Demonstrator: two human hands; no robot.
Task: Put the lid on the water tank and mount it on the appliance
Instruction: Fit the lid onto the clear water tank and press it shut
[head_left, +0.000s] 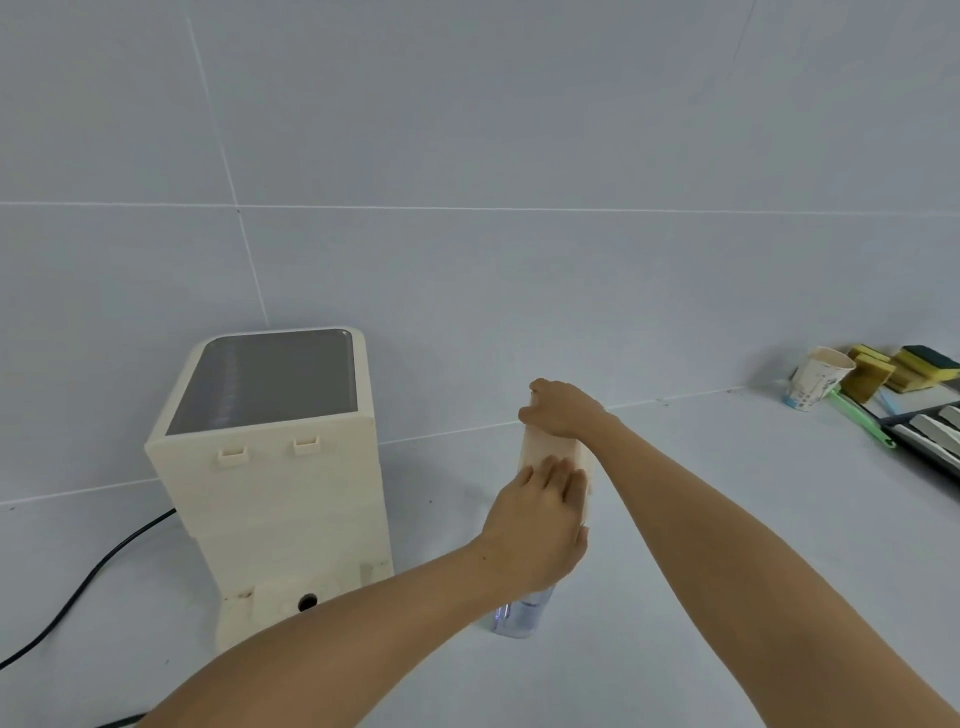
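Note:
A tall water tank (519, 616) stands upright on the white counter, its clear lower part showing below my hands. Its cream lid (545, 452) sits across the top. My left hand (540, 525) wraps around the tank's side. My right hand (561, 408) grips the far end of the lid from above. The cream appliance (275, 493) stands to the left of the tank with its back toward me, showing two clips near the top and a round port at its base. Tank and appliance are apart.
A black power cord (88, 582) runs from the appliance toward the left edge. At the far right stand a paper cup (818, 376), yellow sponges (898, 369), a green-handled brush (862, 421) and a dark tray (930, 431). A tiled wall closes the back.

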